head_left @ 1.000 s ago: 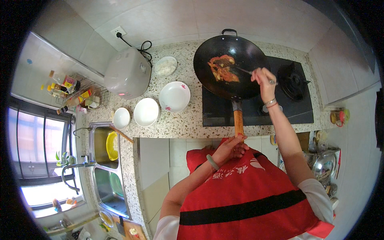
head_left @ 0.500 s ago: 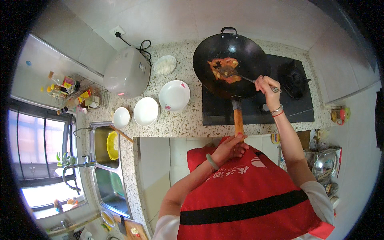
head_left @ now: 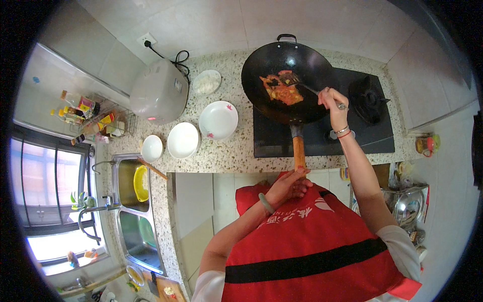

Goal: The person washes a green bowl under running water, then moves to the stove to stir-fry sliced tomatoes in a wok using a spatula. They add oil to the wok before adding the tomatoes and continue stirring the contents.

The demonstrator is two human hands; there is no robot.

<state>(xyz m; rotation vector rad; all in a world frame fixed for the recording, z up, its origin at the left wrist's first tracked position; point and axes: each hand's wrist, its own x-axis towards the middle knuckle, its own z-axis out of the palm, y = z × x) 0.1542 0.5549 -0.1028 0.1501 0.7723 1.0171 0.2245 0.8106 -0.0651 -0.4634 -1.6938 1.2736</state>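
A black wok sits on the left side of the black cooktop, its wooden handle pointing toward me. Reddish-orange food pieces lie together in its bottom. My right hand is closed round the grip of a metal spatula, which reaches in from the right. The spatula's blade touches the upper right part of the food and is partly hidden by it. At the near end of the wooden handle, my left hand is wrapped round it, close to my red apron.
Left of the wok stand a white plate, two white bowls and a small dish of white food. Behind them is a grey rice cooker. A double sink holds a yellow colander. A bare burner is at right.
My right hand has moved slightly up and left with the spatula. The blade now lies higher in the wok, and the food has shifted and spread. My left hand stays on the handle.
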